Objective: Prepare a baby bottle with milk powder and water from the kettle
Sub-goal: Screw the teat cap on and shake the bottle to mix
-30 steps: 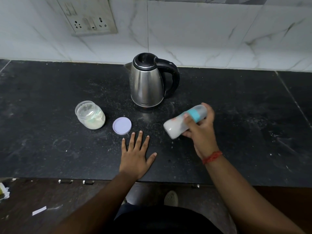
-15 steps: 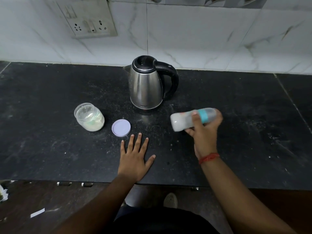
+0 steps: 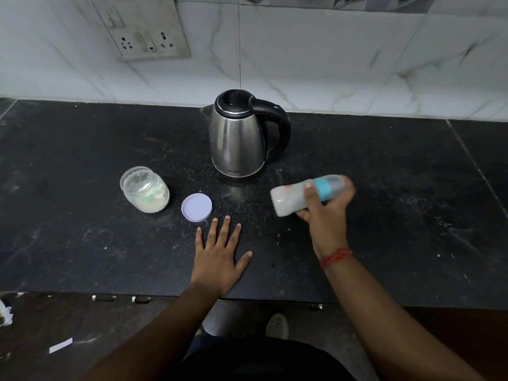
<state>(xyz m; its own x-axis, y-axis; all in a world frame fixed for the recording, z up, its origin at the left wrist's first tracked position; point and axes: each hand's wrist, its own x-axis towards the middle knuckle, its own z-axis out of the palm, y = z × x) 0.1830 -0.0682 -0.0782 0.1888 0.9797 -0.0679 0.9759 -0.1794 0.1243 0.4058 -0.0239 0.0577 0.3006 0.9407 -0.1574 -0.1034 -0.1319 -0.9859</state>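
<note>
Head view only. Baby bottle (image 3: pixel 291 198) held nearly on its side above the counter, right of centre and near of the kettle (image 3: pixel 237 138), base pointing left, teal collar (image 3: pixel 324 189) and clear cap toward the right; blurred, milky contents inside. Right hand (image 3: pixel 327 213) wrapped round the bottle's middle, thumb over the top just left of the collar. Left hand (image 3: pixel 218 255) flat on the counter, fingers straight and spread, gripping nothing, fingertips just near of the lilac jar lid (image 3: pixel 196 207).

Likely light, stiff plastic, smooth and perhaps slippery if damp; weight of the liquid probably shifts when tilted. Best hold judged to be round the body below the collar, as now. Collar seal cannot be checked from here.

Open glass jar of milk powder (image 3: pixel 145 192) upright left of the lid, apart from it. Kettle upright at the far middle, lid closed, handle to the right.

Black stone countertop (image 3: pixel 412 215), dusted with pale specks. Marble-look wall tiles (image 3: pixel 330 56) behind, socket plate (image 3: pixel 145 37) at far left. Dark floor below the near edge, a scrap of white paper (image 3: pixel 60 345) on it.
</note>
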